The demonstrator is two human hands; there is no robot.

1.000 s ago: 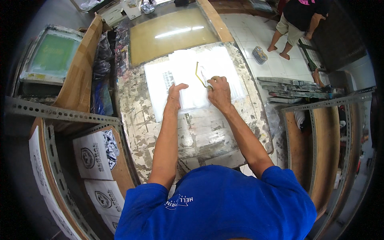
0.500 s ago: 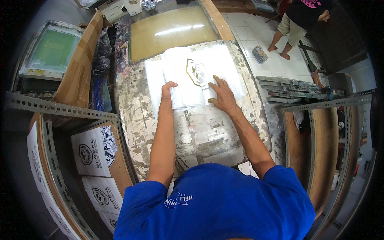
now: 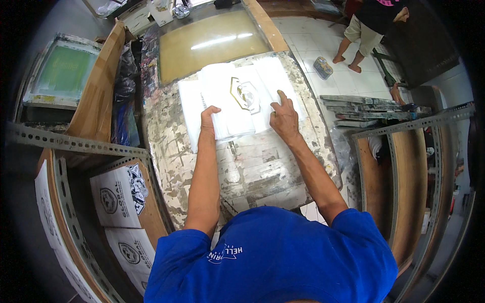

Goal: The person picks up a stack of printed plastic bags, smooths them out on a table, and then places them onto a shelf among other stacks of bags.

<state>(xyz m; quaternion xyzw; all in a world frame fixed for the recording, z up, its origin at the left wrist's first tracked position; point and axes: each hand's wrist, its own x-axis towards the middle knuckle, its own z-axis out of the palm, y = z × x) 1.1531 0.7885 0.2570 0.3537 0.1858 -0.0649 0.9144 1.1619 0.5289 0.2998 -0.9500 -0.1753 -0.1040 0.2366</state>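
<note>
A stack of thin white sheets (image 3: pixel 222 93) lies on the paint-stained table, with a gold and grey shield-like emblem (image 3: pixel 246 96) printed near its middle. My left hand (image 3: pixel 208 118) grips the stack's near left edge, its thumb on top and its other fingers hidden beneath. Over the right part of the sheets is my right hand (image 3: pixel 286 118), palm down. Its index finger stretches forward while the other fingers bend; nothing shows between them. More white sheets (image 3: pixel 270 70) fan out under and beyond that hand.
A framed yellowish screen (image 3: pixel 212 43) lies at the table's far end. Cardboard (image 3: pixel 98 81) and a green screen frame (image 3: pixel 63 70) stand to the left. Metal racks flank me, the left one holding printed white sheets (image 3: pixel 116 202). Another person (image 3: pixel 364 38) stands at the far right.
My right hand has shifted slightly right, and its spread fingers have bent apart from the index finger. The emblem's grey half shows more fully. My left hand keeps its grip.
</note>
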